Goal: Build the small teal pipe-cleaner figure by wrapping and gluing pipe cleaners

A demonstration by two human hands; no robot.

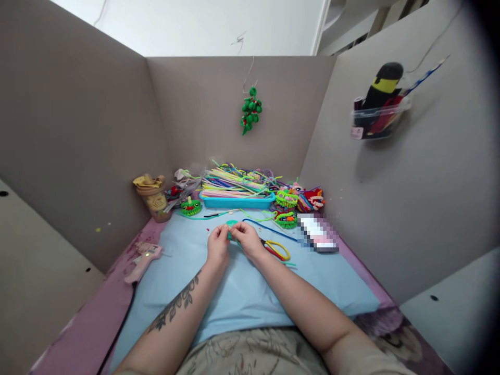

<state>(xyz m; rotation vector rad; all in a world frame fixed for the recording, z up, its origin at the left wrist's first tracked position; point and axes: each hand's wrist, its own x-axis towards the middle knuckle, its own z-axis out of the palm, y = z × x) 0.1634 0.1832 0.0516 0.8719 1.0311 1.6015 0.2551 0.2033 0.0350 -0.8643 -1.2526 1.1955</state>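
Over the middle of the light blue cloth, my left hand [219, 244] and my right hand [247, 238] meet, fingertips pinched. Between them is a small teal piece of coiled pipe cleaner [232, 223], its lower part covered by the fingers. Just right of my right hand lie scissors [279, 251] with yellow and red handles, their blades partly hidden by the hand. A dark blue pipe cleaner [269, 228] stretches from behind the right hand toward the right.
Behind stands a blue tray [238, 202] heaped with pipe cleaners [234, 179]. Green fuzzy figures [191, 207] sit on both sides. A pink glue gun [144, 262] and a cup [154, 202] are left; a pixelated phone [318, 234] lies right. Grey panels [219, 104] enclose the table.
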